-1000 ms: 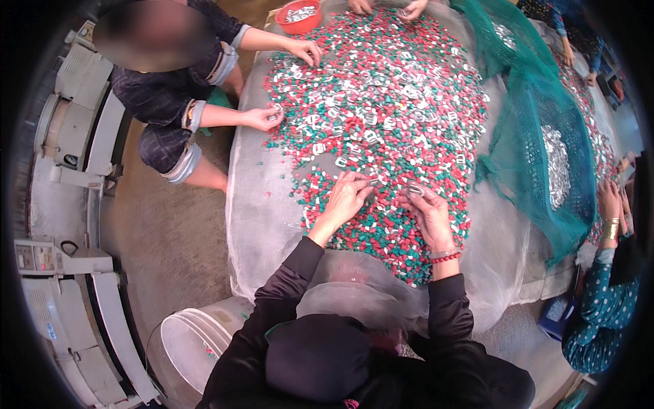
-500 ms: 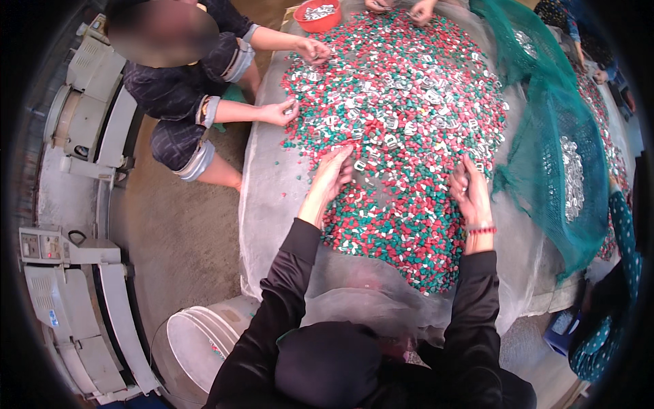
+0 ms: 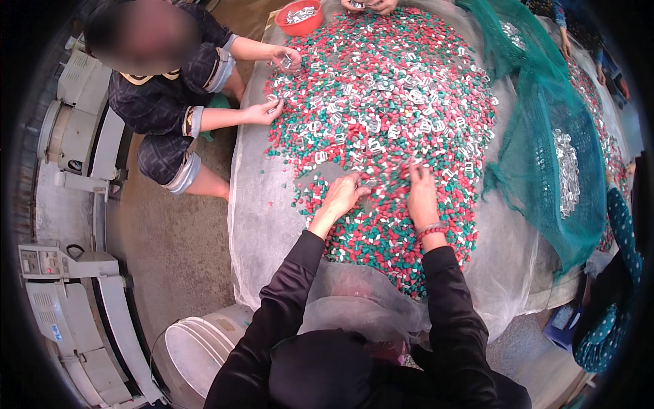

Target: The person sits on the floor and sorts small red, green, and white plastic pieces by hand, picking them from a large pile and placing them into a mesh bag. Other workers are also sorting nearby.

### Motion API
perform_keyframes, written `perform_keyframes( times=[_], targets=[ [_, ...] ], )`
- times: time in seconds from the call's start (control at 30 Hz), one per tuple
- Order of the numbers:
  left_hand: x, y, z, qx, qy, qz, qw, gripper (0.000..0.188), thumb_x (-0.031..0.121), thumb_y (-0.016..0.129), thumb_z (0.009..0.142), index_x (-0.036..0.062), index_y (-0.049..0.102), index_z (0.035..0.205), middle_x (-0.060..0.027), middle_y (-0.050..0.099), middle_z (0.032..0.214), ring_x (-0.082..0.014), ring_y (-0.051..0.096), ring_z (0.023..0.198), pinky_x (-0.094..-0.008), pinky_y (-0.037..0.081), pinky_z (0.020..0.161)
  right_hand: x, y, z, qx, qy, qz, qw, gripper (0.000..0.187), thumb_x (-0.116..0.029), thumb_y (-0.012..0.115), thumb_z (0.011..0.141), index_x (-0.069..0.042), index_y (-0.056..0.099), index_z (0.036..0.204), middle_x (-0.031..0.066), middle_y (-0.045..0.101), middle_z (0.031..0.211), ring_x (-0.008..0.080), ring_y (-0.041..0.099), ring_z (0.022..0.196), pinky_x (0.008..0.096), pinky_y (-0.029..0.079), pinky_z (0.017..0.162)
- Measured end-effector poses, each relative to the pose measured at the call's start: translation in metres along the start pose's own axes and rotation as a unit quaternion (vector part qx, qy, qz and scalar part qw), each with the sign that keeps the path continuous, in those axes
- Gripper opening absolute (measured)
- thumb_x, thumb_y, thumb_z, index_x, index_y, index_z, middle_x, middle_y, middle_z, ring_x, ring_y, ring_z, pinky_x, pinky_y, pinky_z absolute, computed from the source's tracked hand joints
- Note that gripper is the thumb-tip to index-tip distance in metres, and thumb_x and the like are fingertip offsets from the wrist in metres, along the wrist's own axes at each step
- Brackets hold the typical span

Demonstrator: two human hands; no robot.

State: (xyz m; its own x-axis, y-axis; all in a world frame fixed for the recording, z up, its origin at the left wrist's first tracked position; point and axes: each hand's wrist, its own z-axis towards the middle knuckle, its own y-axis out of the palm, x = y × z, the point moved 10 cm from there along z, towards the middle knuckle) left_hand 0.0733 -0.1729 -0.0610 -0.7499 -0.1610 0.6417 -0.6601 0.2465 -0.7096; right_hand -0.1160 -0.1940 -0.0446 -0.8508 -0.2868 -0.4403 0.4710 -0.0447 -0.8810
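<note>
So closest to the camera you've got two black sleeves point(image 3: 289, 276) coming up from the bottom, with a white bucket point(image 3: 231, 322) off to the left, down by the edge of a pale see-through sheet point(image 3: 253, 225). The sheet's got a big spread of little red, green and white pieces point(image 3: 381, 238) all over it, and both bare hands are in the near half of that.

Left hand point(image 3: 343, 196): fingers bent and bunched fairly close, tips down at the pieces beside a bare grey patch point(image 3: 325, 172). Can't tell if it's pinching anything. Right hand point(image 3: 422, 196), the one with a red beaded bracelet point(image 3: 432, 233), is palm down, fingers pointing away and only slightly spread. Its tips are right in the spread and the pieces around them are blurry, so no idea if it has hold of one. The two hands are near each other but not touching.

Past the hands, bigger clear buckle-like bits point(image 3: 373, 145) are mixed in. On the left, a co-worker point(image 3: 146, 102) has both hands at the sheet's edge, with grey machines point(image 3: 76, 163) lined up behind. Over right, green netting point(image 3: 575, 249) drapes around a teal basket point(image 3: 543, 140) with shiny clear pieces point(image 3: 567, 177) in it. Way at the far end there's a red bowl point(image 3: 301, 27) of similar bits, plus another person's hands point(image 3: 381, 6).
</note>
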Motion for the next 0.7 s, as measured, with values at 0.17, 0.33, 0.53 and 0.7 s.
perform_keyframes(
  times=[0.17,0.33,0.53,0.7],
  targets=[
    [-0.006,-0.015,-0.021,0.059,-0.026,0.0,0.998,0.041,0.033,0.083,0.067,-0.0011,0.061,0.075,-0.013,0.058,0.058,-0.0244,0.06,0.058,-0.0398,0.045,0.058,-0.053,0.008,-0.05,-0.143,-0.102,0.115,0.978,0.062,0.016,0.044,0.07,-0.01,0.058,0.125,0.0159,0.055,0.123,0.0359,0.053,0.112,0.0401,0.043,0.098],
    [-0.015,-0.025,-0.048,0.046,-0.033,-0.062,0.996,0.037,0.036,0.067,0.086,-0.0002,0.06,0.084,-0.0099,0.06,0.071,-0.0157,0.056,0.067,-0.0334,0.044,0.063,-0.033,-0.046,-0.054,-0.079,0.011,0.413,0.907,0.061,0.015,0.034,0.08,-0.01,0.052,0.132,0.0144,0.057,0.126,0.0232,0.056,0.115,0.0331,0.046,0.097],
    [0.02,-0.041,-0.055,0.049,0.043,-0.072,0.995,0.041,0.037,0.052,0.096,-0.0021,0.053,0.086,-0.0054,0.049,0.067,-0.0129,0.048,0.067,-0.0348,0.041,0.067,0.011,-0.029,-0.036,-0.12,0.198,0.399,0.887,0.034,-0.008,0.045,0.093,-0.005,0.058,0.125,0.0165,0.063,0.115,0.0278,0.065,0.095,0.0364,0.052,0.082],
    [0.039,-0.029,-0.049,-0.038,0.036,-0.694,0.718,0.012,0.014,0.055,0.083,0.0083,0.049,0.076,-0.0089,0.056,0.096,-0.0211,0.06,0.08,-0.0237,0.047,0.04,0.009,0.006,-0.017,-0.141,0.199,0.13,0.961,0.031,-0.031,0.064,0.084,-0.005,0.069,0.1,0.0205,0.067,0.092,0.0376,0.064,0.092,0.0461,0.05,0.077]
  ],
)
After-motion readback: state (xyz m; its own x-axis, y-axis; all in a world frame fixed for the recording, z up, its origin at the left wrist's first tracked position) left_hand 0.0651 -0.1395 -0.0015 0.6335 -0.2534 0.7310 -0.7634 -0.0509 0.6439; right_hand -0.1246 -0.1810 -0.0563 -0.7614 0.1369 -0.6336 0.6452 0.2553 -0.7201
